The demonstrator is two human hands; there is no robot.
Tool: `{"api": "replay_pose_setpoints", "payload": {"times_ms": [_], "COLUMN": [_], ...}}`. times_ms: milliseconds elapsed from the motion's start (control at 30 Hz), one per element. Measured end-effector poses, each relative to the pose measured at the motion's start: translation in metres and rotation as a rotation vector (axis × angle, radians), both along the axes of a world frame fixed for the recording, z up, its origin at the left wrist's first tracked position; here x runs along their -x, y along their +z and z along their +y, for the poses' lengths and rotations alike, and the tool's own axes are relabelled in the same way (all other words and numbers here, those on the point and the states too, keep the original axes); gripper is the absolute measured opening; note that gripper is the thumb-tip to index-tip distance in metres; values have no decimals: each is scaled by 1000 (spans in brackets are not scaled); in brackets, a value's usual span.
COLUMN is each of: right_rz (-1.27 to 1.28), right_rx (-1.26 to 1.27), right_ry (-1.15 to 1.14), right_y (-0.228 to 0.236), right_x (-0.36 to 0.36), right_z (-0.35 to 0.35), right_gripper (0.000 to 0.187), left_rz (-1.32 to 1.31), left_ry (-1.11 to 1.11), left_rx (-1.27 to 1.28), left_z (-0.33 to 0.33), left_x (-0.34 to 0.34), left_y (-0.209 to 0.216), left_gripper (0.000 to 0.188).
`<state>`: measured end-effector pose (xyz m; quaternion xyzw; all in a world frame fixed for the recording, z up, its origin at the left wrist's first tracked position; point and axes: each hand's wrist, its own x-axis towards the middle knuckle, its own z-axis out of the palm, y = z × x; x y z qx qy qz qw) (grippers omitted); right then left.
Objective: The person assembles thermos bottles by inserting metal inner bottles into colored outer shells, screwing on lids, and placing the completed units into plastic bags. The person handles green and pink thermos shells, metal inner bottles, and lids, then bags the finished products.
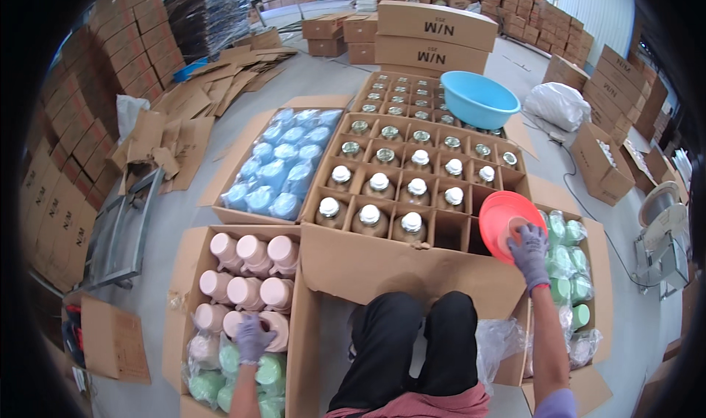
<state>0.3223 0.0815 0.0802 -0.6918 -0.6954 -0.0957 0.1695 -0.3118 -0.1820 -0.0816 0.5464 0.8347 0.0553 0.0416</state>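
My left hand (251,340), in a grey glove, reaches into the open carton at lower left. Its fingers close on a pink cup (234,322) in the lowest pink row, beside pale green wrapped cups (270,372). On the right, my gloved right hand (529,252) has its fingers bent down inside a red basin (497,206), over a paler round patch; what they hold is hidden. The basin rests on the near right corner of a divided carton (353,240). Bottles with white caps (369,215) fill its nearer cells, and silver-topped bottles (390,132) stand behind.
A blue basin (482,98) sits on the farther bottle carton. Blue wrapped items (283,164) fill a carton at left; green wrapped cups (565,260) fill one at right. Flattened cardboard (220,79), a metal frame (121,234) and a cable (577,190) are on the floor.
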Motion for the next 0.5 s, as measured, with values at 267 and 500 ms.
{"api": "replay_pose_setpoints", "payload": {"times_ms": [267,500], "right_rz": [1303,1073], "right_rx": [304,63], "right_ry": [612,811], "right_y": [47,58], "right_x": [169,109], "right_z": [-109,-136], "right_gripper": [57,33], "left_rz": [-708,-1501], "left_ry": [12,-379], "left_rx": [-623,-20], "left_z": [13,24], "left_x": [-142,-229], "left_y": [276,198], "left_gripper": [53,42]}}
